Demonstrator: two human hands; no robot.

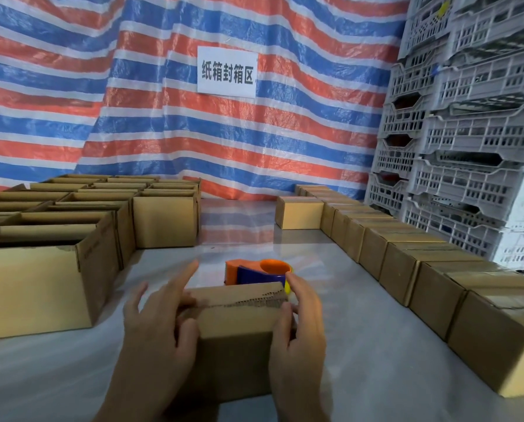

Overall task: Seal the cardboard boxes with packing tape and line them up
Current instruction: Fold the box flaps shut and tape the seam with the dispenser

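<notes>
I am looking down at a small box point(239, 330) on the pale tabletop point(370, 354), right in front of me and between both hands; its top flaps are folded down, and a ragged corrugated edge runs across the top where they meet. The left hand point(160, 327) lies against the box's left end; its fingers point(181, 281) are straight and spread, the forefinger reaching furthest away, and the thumb rests on the top near the left edge. The right hand point(300, 333) grips the right end; its fingers point(303, 287) curl round the far right corner, close together, and the thumb presses on the top flap.

Just behind the box stands a tape dispenser point(254, 272) with an orange and blue body, partly hidden by the box's far edge; I cannot tell if the two touch.

To the left, open boxes point(41, 284) stand packed together in rows, flaps up, reaching back to the wall. To the right, closed boxes point(407, 263) form one line, side against side, from the near right corner away toward the back; one more closed box sits at the far end, just left of the line.

Behind everything hangs a red, white and blue striped tarp point(254, 147) with a white paper sign point(227, 71) fixed to it; grey plastic crates point(467, 132) are stacked high on the right, behind the line.
</notes>
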